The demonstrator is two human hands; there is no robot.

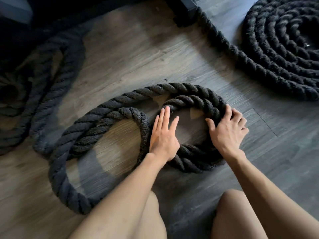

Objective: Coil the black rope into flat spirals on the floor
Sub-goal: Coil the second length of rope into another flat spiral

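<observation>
Gripping the black rope (203, 100) loop's far bend, the right hand (227, 130) curls over it (left hand (164, 135) lies flat, fingers straight, inside).

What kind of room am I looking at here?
Probably an indoor workout space, though that is a guess: wood-look plank floor, thick black rope of battle-rope size, a finished flat coil, and a dark frame base.

We take this for a gym or home workout room: grey wood-plank floor (131, 54), thick battle-style black rope (269, 54) (coiled), dark equipment base (183, 7).
</observation>
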